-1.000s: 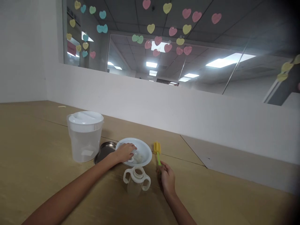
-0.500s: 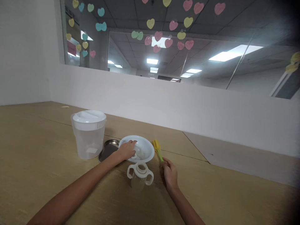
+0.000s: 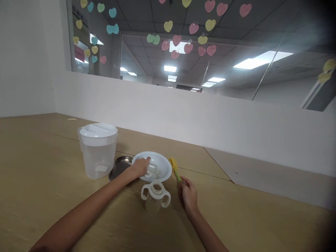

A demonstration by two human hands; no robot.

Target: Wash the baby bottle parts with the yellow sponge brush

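LOCATION: office-type room | WALL: white partition (image 3: 157, 108), glass pane (image 3: 223, 66), heart-shaped notes (image 3: 194, 28) | VISIBLE IN GLASS: tiled ceiling (image 3: 141, 15), rectangular light panels (image 3: 262, 60)

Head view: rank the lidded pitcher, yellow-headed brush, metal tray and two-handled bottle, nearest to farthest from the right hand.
Nearest to the right hand first:
1. Yellow-headed brush: held in its fingers.
2. Two-handled bottle: just left of the hand.
3. Metal tray: farther left, beyond the left forearm.
4. Lidded pitcher: farthest left, past the tray.
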